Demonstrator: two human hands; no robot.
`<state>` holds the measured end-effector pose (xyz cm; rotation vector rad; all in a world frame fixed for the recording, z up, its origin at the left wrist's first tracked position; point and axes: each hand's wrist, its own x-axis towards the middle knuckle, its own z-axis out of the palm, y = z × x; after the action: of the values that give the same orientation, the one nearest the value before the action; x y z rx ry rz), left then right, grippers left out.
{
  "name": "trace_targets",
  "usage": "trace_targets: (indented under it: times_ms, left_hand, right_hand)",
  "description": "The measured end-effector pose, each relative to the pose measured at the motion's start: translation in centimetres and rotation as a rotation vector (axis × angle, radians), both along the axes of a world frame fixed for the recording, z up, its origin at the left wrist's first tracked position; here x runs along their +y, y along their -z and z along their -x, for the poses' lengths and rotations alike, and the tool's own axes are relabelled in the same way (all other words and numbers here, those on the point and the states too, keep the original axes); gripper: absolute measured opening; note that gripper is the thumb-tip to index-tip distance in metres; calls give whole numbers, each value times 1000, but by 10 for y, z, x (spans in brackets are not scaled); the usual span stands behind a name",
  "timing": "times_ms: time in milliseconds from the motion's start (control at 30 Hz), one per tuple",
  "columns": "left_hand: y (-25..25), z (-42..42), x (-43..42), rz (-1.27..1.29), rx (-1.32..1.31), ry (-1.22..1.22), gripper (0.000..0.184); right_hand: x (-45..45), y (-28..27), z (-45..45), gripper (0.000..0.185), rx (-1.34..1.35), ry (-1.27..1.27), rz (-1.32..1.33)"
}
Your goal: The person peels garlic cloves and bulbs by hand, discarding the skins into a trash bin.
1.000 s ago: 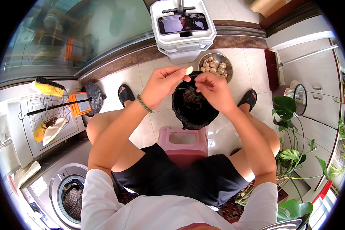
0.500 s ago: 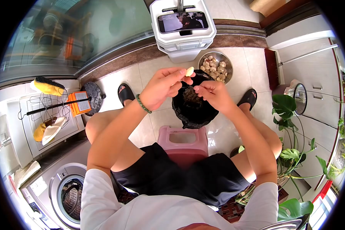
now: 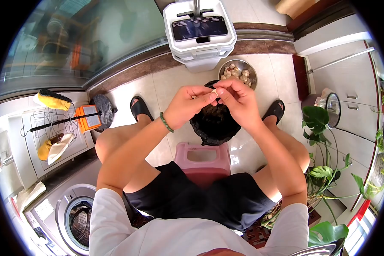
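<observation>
A small pale garlic clove (image 3: 215, 91) is pinched between the fingertips of my left hand (image 3: 187, 102), which wears a green bead bracelet. My right hand (image 3: 239, 100) meets it from the other side, its thumb and forefinger closed on the same clove. Both hands are over a bin lined with a black bag (image 3: 215, 130), with brownish scraps inside. Just beyond them a metal bowl (image 3: 254, 77) holds several garlic bulbs (image 3: 245, 76), partly hidden by my right hand.
A phone (image 3: 199, 28) lies on a white and grey bucket (image 3: 202, 53) at the top. A pink stool (image 3: 203, 164) stands between my legs. Plants (image 3: 322, 171) and a broom (image 3: 301, 77) are at the right, a washing machine (image 3: 59, 213) and wire rack at the left.
My hands have come together at the clove; my right hand has moved up and left from over the bin. The view has shifted slightly.
</observation>
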<state>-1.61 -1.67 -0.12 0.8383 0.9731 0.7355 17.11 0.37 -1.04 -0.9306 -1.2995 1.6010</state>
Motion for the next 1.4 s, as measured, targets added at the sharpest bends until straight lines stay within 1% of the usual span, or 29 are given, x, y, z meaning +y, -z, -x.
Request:
trace_targets:
  times_ms: [67,133,200,267,333,367,400,433,500,567,667,833,933,1000,1033,1100,1133,1200,1233,1300,1333,1400]
  left_hand:
    - [-2,0,1,-15,25,-8,29]
    - [-5,-4,2,-100,48,-10,26]
    - [-4,-7,1,-113,58,-19,25]
    - [0,-12,0,-125,66,-29,24]
    - [5,-16,-1,-313,75,-113,21]
    - [5,-15,-1,-311,76,-115,21]
    - [1,-14,0,-449,239,-82,21]
    - [-1,-14,1,-587,403,-46,21]
    - [-2,-14,2,-594,412,-52,21]
    - [0,-14,3,-600,419,-54,21]
    - [5,-12,4,-610,362,-97,20]
    - [2,-10,3,-507,310,-138,20]
    - [-3,-6,3,-475,352,-120,21]
    - [-3,-7,1,-475,322,-122,20]
    - [-2,-8,0,-476,292,-123,20]
    - [1,-11,-1,-516,309,-137,19]
    - [2,-13,-1,-558,326,-151,18]
    - [1,-13,-1,-582,363,-156,18]
    - [0,-14,-1,-607,400,-160,18]
    - [-2,-15,-1,-627,392,-170,18]
    - [-2,-16,-1,-648,383,-180,18]
    - [-2,-15,-1,-657,392,-169,18]
  right_hand:
    - [2,5,-1,6,-14,-15,-15]
    - [2,7,-1,6,-28,-30,-28]
    - [-1,7,2,8,54,-21,-3]
    - [-3,6,6,11,73,8,20]
    - [-5,5,8,13,92,36,44]
    - [-6,4,8,15,182,56,191]
    - [-6,4,9,18,272,76,336]
    - [-6,4,10,18,273,75,337]
    - [-7,3,12,20,309,105,400]
    - [-7,0,14,19,315,112,400]
    - [-3,2,13,19,317,93,392]
    - [1,-3,8,21,307,51,423]
    - [1,-2,6,21,234,67,366]
    - [0,0,5,20,116,19,193]
    - [0,1,5,20,115,19,193]
    - [-1,3,4,19,231,-16,232]
    - [-1,3,4,19,231,-16,232]
    - [-1,4,3,19,386,-30,392]
    - [-2,2,4,19,386,-31,393]
    - [-4,-3,7,18,504,-10,527]
    - [-4,-2,7,18,505,-10,528]
    - [-3,-1,7,18,575,-11,643]
